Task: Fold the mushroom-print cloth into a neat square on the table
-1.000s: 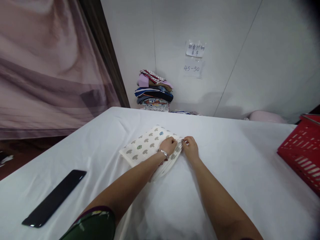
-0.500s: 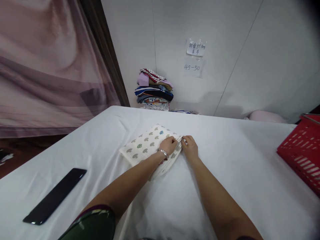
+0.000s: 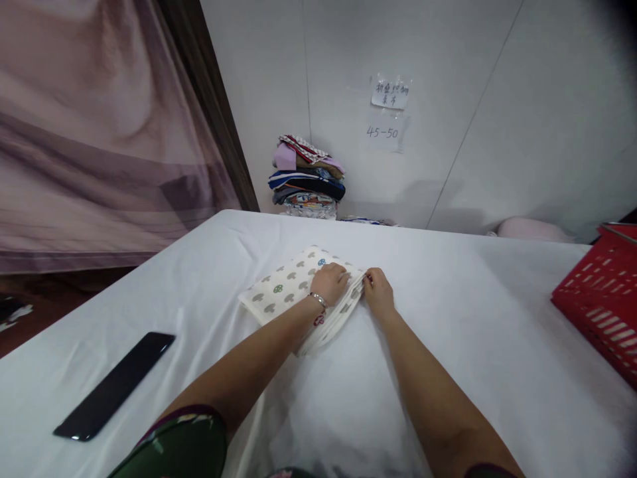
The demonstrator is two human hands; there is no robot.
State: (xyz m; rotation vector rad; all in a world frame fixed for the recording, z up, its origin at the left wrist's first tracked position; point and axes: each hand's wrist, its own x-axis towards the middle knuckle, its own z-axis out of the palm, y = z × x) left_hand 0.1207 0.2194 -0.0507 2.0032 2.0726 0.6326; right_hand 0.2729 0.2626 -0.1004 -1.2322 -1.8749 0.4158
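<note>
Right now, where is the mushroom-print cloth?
In the head view, the mushroom-print cloth lies centrally on the white tablecloth, under the left hand, its right corner at the right hand.

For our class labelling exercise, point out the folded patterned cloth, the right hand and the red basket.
Folded patterned cloth (image 3: 297, 292), head view: its upper face.
Right hand (image 3: 379, 293), head view: back of the hand.
Red basket (image 3: 604, 295), head view: slotted side wall.

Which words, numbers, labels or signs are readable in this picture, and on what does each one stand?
"45-50": handwritten on the lower paper sheet on the wall.
"折叠织物 / 桌布", probably: handwritten in two rows on the upper paper sheet; the strokes are slightly blurred.
The folded patterned cloth shows printed motifs, no readable lettering.
</note>
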